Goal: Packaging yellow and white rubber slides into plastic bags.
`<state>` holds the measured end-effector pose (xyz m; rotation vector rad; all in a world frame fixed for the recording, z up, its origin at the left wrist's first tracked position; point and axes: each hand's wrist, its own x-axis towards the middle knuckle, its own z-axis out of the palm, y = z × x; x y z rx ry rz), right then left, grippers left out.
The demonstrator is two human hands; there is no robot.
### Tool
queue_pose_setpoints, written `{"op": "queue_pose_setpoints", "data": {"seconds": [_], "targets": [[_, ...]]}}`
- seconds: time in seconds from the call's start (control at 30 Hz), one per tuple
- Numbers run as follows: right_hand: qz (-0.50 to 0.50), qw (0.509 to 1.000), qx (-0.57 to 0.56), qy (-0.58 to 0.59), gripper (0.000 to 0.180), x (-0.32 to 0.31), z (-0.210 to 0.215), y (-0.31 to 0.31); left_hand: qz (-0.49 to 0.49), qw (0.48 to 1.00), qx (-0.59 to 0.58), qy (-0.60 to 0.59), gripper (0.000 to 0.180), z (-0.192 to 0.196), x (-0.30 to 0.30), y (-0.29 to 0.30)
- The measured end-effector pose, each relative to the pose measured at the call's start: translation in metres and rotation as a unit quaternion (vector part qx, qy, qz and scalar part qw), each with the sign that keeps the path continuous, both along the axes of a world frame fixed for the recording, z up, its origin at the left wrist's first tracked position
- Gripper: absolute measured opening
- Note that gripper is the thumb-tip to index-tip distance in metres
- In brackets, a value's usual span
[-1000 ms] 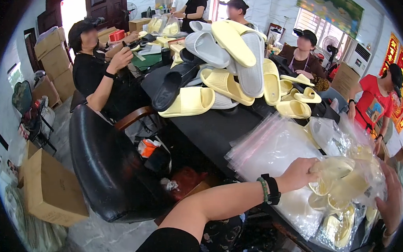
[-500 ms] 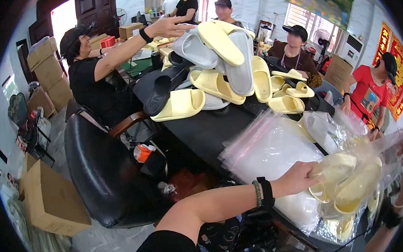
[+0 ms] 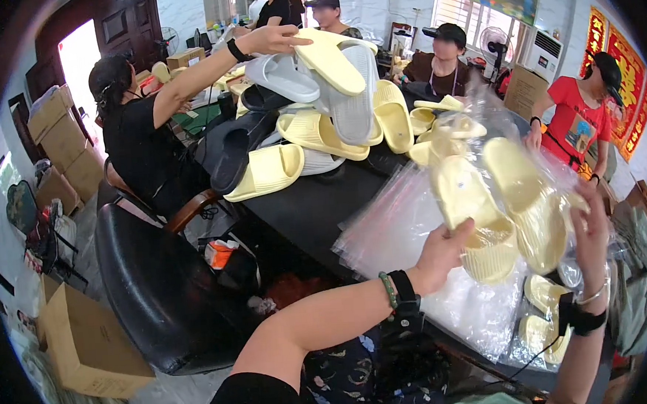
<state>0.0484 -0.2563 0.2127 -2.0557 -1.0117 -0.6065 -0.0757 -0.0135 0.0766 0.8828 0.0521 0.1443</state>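
Note:
My left hand (image 3: 445,254) is closed on the near edge of a yellow slipper (image 3: 480,226), its thumb on top. A second yellow slipper (image 3: 531,211) lies beside it, and a clear plastic bag (image 3: 493,121) wraps the pair above the table. My right hand (image 3: 590,223), partly blurred, grips the bag's right side with curled fingers. Under the pair lies a stack of flat clear bags (image 3: 392,227). Bagged yellow slippers (image 3: 539,329) rest close to my right wrist.
Loose yellow, grey and black slippers form a heap (image 3: 318,113) on the black table (image 3: 294,211). A co-worker's hand (image 3: 273,40) touches the heap's top slipper. Other people stand or sit around the table. A black chair (image 3: 166,293) and cardboard box (image 3: 95,342) are at left.
Both hands have brought the slipper pair up and left, turning it upright inside the bag. My right hand has come in from the right rim. The co-worker's hand now reaches the heap's top slipper.

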Motion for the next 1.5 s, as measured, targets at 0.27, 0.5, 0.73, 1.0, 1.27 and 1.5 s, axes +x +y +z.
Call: {"op": "queue_pose_setpoints", "data": {"seconds": [0.27, 0.5, 0.73, 1.0, 1.27, 1.5], "targets": [[-0.01, 0.986, -0.15, 0.073, 0.025, -0.004, -0.078, 0.01, -0.246, 0.934, -0.056, 0.253, 0.07, -0.028, -0.005, 0.007], [-0.109, 0.935, -0.249, 0.227, 0.051, 0.007, -0.118, -0.023, 0.06, 0.851, 0.519, -0.053, 0.041, -0.006, 0.006, 0.002], [-0.06, 0.817, -0.206, 0.535, 0.077, -0.012, -0.126, -0.016, 0.355, 0.555, 0.753, -0.013, 0.067, -0.027, 0.036, 0.063], [0.035, 0.845, -0.069, 0.53, 0.074, -0.017, -0.165, -0.007, 0.195, 0.669, 0.7, 0.155, 0.072, -0.052, 0.042, 0.112], [-0.034, 0.972, -0.1, 0.21, 0.05, -0.085, -0.118, -0.038, 0.196, 0.794, 0.574, 0.045, 0.068, -0.02, 0.02, 0.091], [-0.098, 0.92, -0.249, 0.285, 0.063, -0.075, -0.119, -0.065, 0.058, 0.889, 0.438, 0.119, 0.075, 0.001, 0.005, 0.097]]}}
